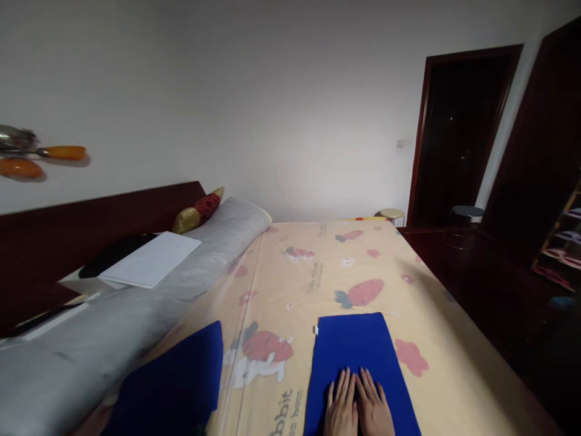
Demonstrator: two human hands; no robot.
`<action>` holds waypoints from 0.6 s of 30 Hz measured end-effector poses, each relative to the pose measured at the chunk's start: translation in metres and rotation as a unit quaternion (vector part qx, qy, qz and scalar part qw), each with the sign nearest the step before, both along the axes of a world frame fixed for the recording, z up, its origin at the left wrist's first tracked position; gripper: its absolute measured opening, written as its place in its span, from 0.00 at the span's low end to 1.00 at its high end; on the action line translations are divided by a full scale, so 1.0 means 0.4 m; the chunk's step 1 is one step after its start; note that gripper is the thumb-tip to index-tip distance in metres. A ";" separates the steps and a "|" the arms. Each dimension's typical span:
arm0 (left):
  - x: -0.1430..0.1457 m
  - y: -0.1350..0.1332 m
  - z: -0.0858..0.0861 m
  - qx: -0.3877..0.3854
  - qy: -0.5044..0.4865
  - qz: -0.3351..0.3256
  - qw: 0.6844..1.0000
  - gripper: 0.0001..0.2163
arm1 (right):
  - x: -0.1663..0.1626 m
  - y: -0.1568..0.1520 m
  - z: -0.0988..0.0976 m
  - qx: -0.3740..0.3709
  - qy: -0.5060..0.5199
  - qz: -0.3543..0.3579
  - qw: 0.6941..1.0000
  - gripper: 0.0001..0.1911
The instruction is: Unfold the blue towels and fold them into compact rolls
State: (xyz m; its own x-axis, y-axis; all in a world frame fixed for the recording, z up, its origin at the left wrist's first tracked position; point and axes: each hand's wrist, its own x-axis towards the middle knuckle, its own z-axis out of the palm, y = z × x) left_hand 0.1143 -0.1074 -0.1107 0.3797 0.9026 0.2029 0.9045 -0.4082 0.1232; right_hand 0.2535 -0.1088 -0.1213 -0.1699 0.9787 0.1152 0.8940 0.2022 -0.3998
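Note:
A folded bright blue cloth [351, 348] lies flat on the yellow carrot-print bedsheet [318, 266], near the bed's front edge. My left hand [341, 407] and my right hand [374, 409] rest side by side on its near end, palms down with fingers stretched out flat. Neither hand holds anything. A small white tag [316, 330] shows at the cloth's far left corner. To the left lies a second, darker blue cloth [177, 381], bunched against the bedding.
A long grey rolled quilt [149, 303] runs along the bed's left side, with a white sheet [149, 259] on it and a red-gold pillow [200, 211] behind. Dark wooden furniture [499, 290] borders the right side. A dark doorway [458, 133] and stools [393, 213] stand at the back.

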 end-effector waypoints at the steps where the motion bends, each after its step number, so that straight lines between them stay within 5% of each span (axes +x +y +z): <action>1: -0.002 0.009 -0.003 -0.003 0.002 0.000 1.000 0.34 | -0.001 0.008 -0.001 -0.004 0.001 0.002 1.000 0.30; 18: -0.017 0.260 0.039 -0.001 0.012 0.024 1.000 0.27 | 0.045 0.269 0.043 0.016 -0.013 0.059 0.998 0.27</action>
